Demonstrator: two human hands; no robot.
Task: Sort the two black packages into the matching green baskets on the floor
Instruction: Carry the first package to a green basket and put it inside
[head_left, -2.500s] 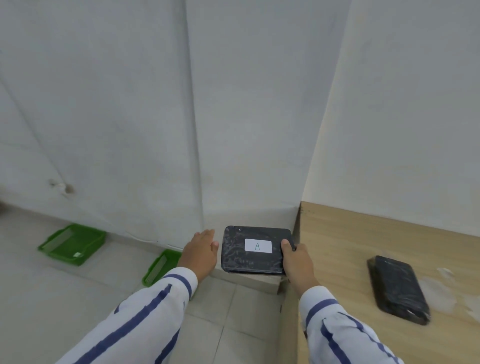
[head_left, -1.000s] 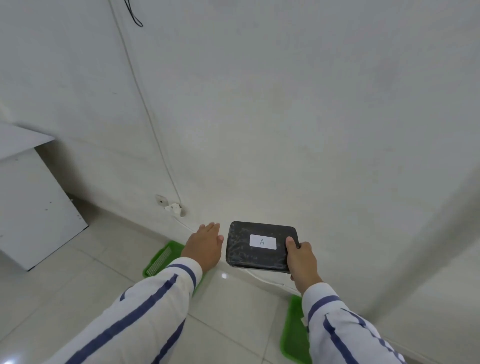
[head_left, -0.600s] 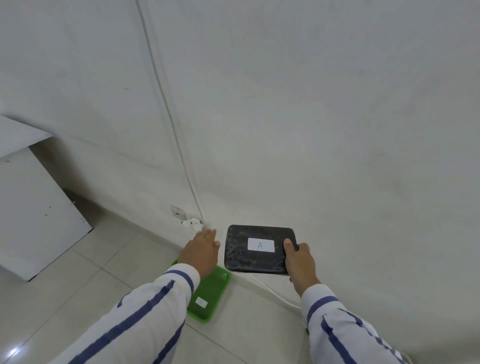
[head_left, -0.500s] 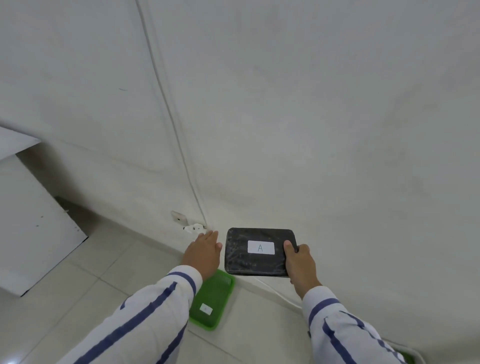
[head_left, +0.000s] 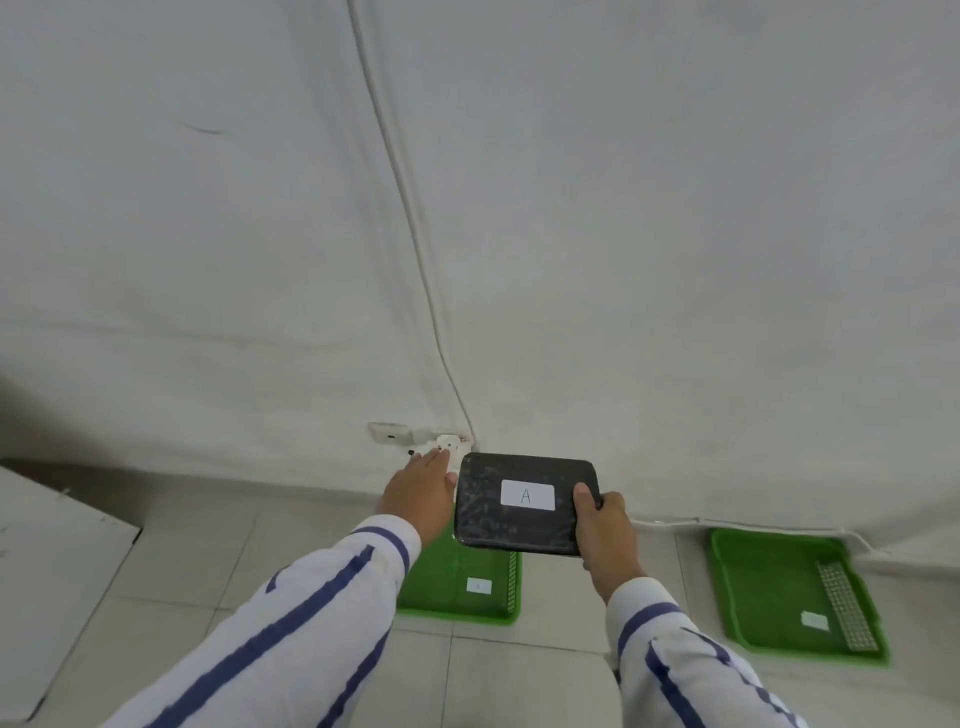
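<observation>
My right hand grips the right edge of a flat black package that carries a white label reading A. My left hand hovers flat just left of the package, fingers extended, holding nothing. Below them on the floor lies a green basket with a small white label, partly hidden by the package and my left arm. A second green basket lies further right against the wall, with a white label and a perforated strip. The other black package is out of view.
A white wall rises straight ahead, with a cable running down to a socket and plug near the floor. A white cabinet stands at the left. The floor is tiled in pale grey.
The view has swung left from the wooden table and down toward the floor. Both green baskets now lie below the package; my hands keep the same pose around it.
</observation>
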